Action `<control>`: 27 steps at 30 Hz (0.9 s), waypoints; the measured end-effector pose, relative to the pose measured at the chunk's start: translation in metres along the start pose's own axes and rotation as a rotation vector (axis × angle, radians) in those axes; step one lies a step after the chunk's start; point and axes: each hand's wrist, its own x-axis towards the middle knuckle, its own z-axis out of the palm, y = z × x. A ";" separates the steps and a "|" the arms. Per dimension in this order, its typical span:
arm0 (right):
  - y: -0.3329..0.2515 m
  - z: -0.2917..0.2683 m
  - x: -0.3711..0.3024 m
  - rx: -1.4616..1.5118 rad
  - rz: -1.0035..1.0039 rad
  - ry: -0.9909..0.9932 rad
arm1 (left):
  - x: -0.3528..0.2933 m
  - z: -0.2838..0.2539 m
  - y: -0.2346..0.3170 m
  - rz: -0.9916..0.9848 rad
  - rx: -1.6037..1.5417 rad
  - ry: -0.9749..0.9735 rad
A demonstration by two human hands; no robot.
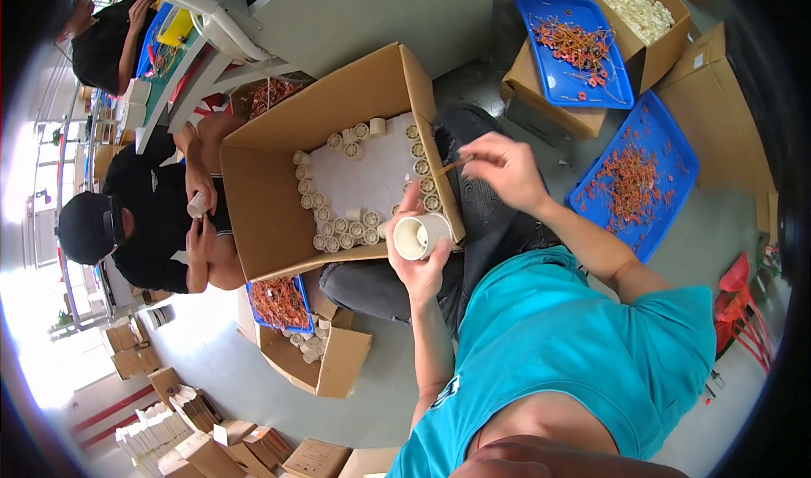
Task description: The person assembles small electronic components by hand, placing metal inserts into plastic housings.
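White plastic in the fingers of the left hand point(422, 277): clasping a cup point(428, 232), mouth up, by the cardboard box's point(263, 187) near-right corner, while pinching a thin orange strand point(450, 166) in those of the right hand point(509, 174), farther along the box's right wall, pointing leftward.

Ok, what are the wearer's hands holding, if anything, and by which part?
The left hand holds a white cup around its outer side; the right hand pinches a thin orange strand, apparently near one end.
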 end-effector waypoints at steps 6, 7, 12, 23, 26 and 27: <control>-0.057 -0.019 -0.002 0.108 -0.022 -0.046 | 0.011 -0.008 -0.005 0.203 0.514 0.135; -0.065 -0.017 -0.007 0.096 -0.084 -0.107 | 0.013 -0.009 -0.006 0.240 0.607 0.142; -0.079 0.002 -0.032 0.052 -0.164 -0.209 | 0.021 -0.007 -0.007 0.410 0.867 0.110; -0.069 0.016 -0.031 -0.085 -0.138 -0.255 | 0.020 -0.007 -0.004 0.452 0.933 0.100; -0.064 0.016 -0.030 -0.068 -0.097 -0.259 | 0.020 -0.006 -0.003 0.453 0.927 0.092; -0.062 0.016 -0.030 -0.061 -0.077 -0.264 | 0.020 -0.005 -0.002 0.455 0.924 0.085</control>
